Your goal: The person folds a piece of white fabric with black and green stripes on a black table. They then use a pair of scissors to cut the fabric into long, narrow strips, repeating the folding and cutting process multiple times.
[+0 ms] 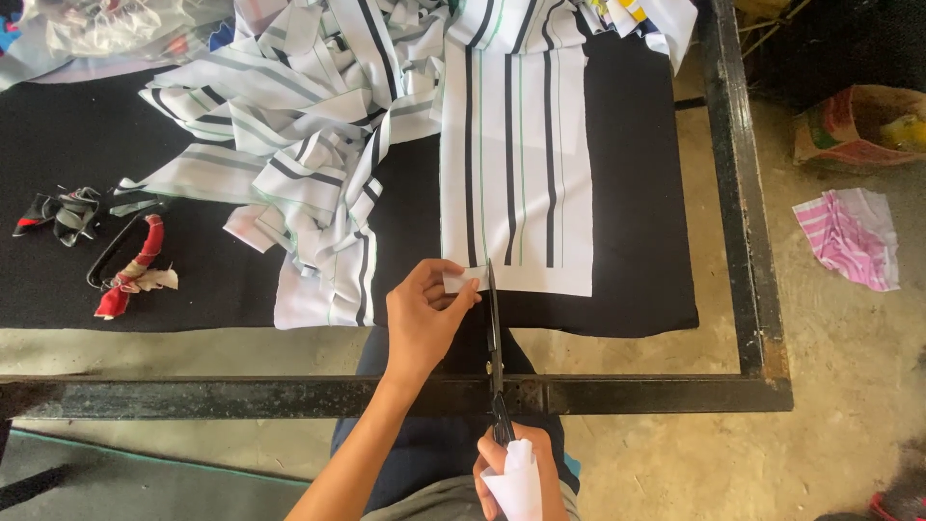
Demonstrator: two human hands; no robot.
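I had two hands at work, my left hand point(424, 314) and my right hand point(516, 468). There was one pair of scissors point(494, 338), one flat striped cloth panel point(516, 154), one heap of striped strips point(299, 145) and one black counter point(637, 193).

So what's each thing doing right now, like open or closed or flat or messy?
Scissors: blades nearly closed at the cloth's edge.
Striped cloth: flat, corner pinched.
Left hand: pinching that corner.
Right hand: gripping the scissor handles.
Strip pile: tangled heap.
Spare scissors: lying unused, handle rag-wrapped.
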